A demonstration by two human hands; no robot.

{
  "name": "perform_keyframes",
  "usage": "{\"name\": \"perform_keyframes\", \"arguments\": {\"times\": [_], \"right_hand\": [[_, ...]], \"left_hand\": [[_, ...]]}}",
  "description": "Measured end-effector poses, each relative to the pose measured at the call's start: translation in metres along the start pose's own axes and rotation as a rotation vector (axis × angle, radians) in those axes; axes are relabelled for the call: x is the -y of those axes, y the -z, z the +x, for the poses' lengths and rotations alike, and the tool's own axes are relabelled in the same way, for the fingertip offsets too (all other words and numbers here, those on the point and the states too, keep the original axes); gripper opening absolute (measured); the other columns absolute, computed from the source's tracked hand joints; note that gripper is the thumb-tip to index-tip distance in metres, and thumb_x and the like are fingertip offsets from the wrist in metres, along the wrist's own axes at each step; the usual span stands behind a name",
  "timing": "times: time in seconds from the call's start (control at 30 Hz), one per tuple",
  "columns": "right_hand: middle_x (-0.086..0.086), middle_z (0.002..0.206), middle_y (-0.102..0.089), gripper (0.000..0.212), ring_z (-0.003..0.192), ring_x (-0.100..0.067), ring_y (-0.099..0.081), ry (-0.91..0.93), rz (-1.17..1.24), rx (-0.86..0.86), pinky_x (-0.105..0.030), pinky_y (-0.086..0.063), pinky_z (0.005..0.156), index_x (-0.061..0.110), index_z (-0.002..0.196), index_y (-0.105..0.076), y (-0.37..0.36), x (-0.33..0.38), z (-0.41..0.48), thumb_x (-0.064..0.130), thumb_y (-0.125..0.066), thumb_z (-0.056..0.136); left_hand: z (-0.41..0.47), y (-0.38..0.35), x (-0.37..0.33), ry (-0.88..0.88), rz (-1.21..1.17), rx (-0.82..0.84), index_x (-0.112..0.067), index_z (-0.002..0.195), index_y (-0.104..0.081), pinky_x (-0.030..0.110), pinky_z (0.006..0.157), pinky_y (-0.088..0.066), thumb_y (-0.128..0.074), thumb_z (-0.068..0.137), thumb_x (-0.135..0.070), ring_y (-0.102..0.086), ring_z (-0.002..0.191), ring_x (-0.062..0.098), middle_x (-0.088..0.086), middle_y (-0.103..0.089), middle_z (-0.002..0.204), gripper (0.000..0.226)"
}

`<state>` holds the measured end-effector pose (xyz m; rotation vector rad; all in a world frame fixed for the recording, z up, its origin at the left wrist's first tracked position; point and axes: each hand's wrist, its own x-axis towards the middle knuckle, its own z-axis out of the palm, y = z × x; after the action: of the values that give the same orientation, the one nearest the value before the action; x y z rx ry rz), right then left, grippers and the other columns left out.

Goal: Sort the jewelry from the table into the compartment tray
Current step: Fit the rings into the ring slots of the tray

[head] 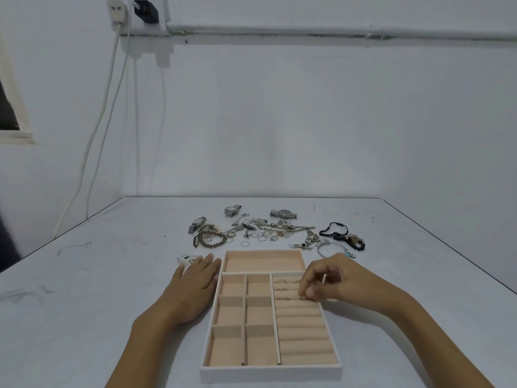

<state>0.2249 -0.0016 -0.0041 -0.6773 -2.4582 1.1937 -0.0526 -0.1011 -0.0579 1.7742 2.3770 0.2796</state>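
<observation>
A pink-lined compartment tray [270,371] lies on the white table in front of me. Three rings [281,289] sit in the top slots of its ring-roll section on the right. My right hand [333,281] hovers over that section, thumb and fingers pinched at a slot; a small ring seems to be between them. My left hand [194,284] rests flat on the table against the tray's left wall. Beyond the tray lies a pile of silver jewelry [268,229]: chains, loose rings, bracelets.
Three watches [283,213] lie behind the pile. Black beaded bracelets [345,236] and a silver bangle [331,249] lie at right, a small earring card [186,259] by my left fingertips. The table's right edge runs diagonally. Cables hang on the wall at left.
</observation>
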Motion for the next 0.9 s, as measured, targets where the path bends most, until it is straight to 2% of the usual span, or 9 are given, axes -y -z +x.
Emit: {"name": "perform_keyframes", "arguments": {"times": [0.37, 0.63, 0.77, 0.83, 0.9], "right_hand": [[0.004, 0.066, -0.064, 0.004, 0.062, -0.003, -0.053, -0.016, 0.026, -0.041, -0.015, -0.041, 0.063, 0.01, 0.081, -0.073, -0.003, 0.001, 0.002, 0.006, -0.073, 0.08], [0.003, 0.063, -0.061, 0.007, 0.058, -0.003, -0.049, -0.035, 0.04, -0.028, -0.015, -0.041, 0.06, 0.007, 0.081, -0.073, -0.003, 0.002, 0.002, 0.0, -0.071, 0.079], [0.003, 0.066, -0.062, 0.005, 0.06, -0.002, -0.051, -0.036, 0.044, -0.013, -0.014, -0.041, 0.062, 0.008, 0.082, -0.073, -0.002, -0.001, 0.003, 0.004, -0.072, 0.081], [0.002, 0.068, -0.065, 0.003, 0.062, -0.003, -0.054, -0.029, 0.083, -0.009, -0.013, -0.041, 0.061, 0.007, 0.085, -0.072, -0.001, -0.002, 0.004, 0.007, -0.072, 0.082], [-0.004, 0.071, -0.068, 0.006, 0.065, -0.009, -0.059, -0.014, 0.145, -0.052, -0.014, -0.042, 0.059, 0.004, 0.086, -0.071, 0.001, -0.002, 0.008, 0.009, -0.071, 0.083]], "left_hand": [[0.0, 0.0, 0.0, 0.007, 0.004, 0.007, -0.026, 0.153, -0.006, 0.036, 0.12, 0.003, -0.015, 0.105, -0.031, 0.005, 0.148, 0.011, -0.007, 0.002, 0.161, 0.049], [0.0, 0.0, 0.001, 0.0, 0.001, 0.002, -0.027, 0.152, -0.007, 0.036, 0.12, 0.002, -0.015, 0.105, -0.031, 0.004, 0.148, 0.011, -0.007, 0.001, 0.161, 0.049], [0.002, 0.0, 0.003, -0.008, -0.015, -0.006, -0.027, 0.152, -0.01, 0.036, 0.12, 0.001, -0.017, 0.105, -0.031, 0.002, 0.148, 0.011, -0.007, -0.002, 0.161, 0.048], [0.006, -0.002, 0.007, -0.009, -0.019, -0.019, -0.026, 0.152, -0.015, 0.037, 0.121, -0.004, -0.02, 0.104, -0.032, -0.004, 0.148, 0.011, -0.007, -0.008, 0.16, 0.048], [0.01, 0.0, 0.009, -0.019, -0.038, -0.05, -0.027, 0.148, -0.027, 0.037, 0.118, -0.017, -0.026, 0.102, -0.032, -0.02, 0.144, 0.012, -0.008, -0.023, 0.156, 0.046]]}}
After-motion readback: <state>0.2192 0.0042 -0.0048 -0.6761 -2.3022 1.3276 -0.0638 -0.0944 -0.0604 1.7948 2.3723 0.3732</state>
